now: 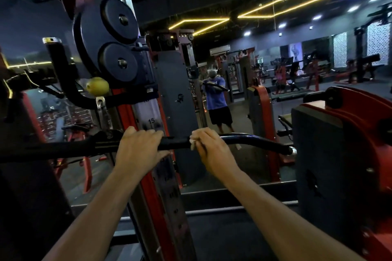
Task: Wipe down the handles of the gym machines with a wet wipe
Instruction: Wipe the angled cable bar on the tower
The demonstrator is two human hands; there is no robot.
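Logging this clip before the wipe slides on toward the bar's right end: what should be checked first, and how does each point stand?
1. Left hand grips the black bar to steady it: ok.
2. Right hand holds the white wipe against the bar: ok.
3. Wipe wraps fully round the bar: cannot tell, mostly hidden by the fingers.
4. Bar stretch to the chrome end cap is unobstructed: ok.
5. Wipe still wet: cannot tell.

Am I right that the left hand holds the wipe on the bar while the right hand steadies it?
No. The head view shows the right hand pressing the wipe on the bar; the left hand steadies it.
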